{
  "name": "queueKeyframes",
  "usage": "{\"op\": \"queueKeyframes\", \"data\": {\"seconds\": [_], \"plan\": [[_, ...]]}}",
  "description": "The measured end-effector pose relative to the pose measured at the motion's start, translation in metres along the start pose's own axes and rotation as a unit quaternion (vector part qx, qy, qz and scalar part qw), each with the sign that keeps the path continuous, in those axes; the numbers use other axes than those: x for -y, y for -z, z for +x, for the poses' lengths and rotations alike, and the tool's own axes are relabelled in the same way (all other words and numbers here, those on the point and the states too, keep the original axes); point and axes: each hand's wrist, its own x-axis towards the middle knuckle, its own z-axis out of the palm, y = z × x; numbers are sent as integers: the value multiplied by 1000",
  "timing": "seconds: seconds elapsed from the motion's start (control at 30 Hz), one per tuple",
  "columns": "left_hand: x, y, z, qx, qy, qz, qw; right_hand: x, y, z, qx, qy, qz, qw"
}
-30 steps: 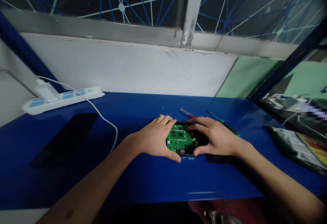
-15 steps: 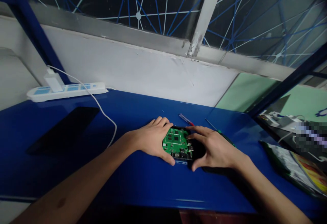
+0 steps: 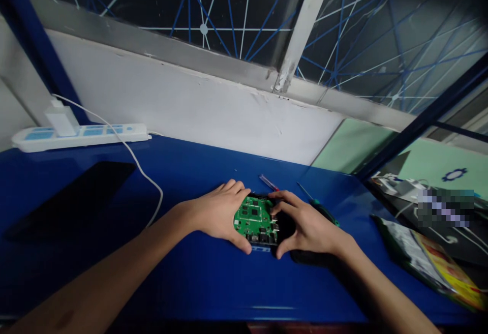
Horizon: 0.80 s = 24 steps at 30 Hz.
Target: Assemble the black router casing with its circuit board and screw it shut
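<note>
Desk [image 3: 213, 283], blue & glossy, fills lower half of frame; dark flat slab [image 3: 72, 196] lies left of centre, white power strip [image 3: 80, 137] w/ charger at upper left, its cable [image 3: 147, 181] trailing down toward centre. Printed bag [image 3: 430, 260] sits at lower right.

Centre of frame: green circuit board [image 3: 254, 218] seated in a black shell [image 3: 284, 224], flat on desk. Left hand [image 3: 219, 212] cups board's left edge, thumb at near corner, fingers curled over far rim. Right hand [image 3: 310, 227] wraps shell from right, thumb & forefinger pinching round it. Both grasping, not clenched.

Board prob. light, stiff, fragile — chips & ports exposed, so grip by edges only, no flexing. Shell looks smooth plastic, maybe slippery.

Two small screwdrivers just behind the hands: red-handled [image 3: 269, 182], green-handled [image 3: 318, 207].
</note>
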Motion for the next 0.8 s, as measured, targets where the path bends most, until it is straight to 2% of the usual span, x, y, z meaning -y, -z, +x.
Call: {"op": "queueKeyframes", "data": {"seconds": [0.33, 0.5, 0.8], "plan": [[-2, -1, 1, -42, -20, -1, 999, 1, 0, 0, 1, -13, 17, 1000], [-3, 0, 0, -41, -21, 12, 999, 3, 0, 1, 7, -21, 34, 999], [-3, -1, 0, -56, -30, -24, 998, 0, -3, 0, -7, -15, 61, 998]]}}
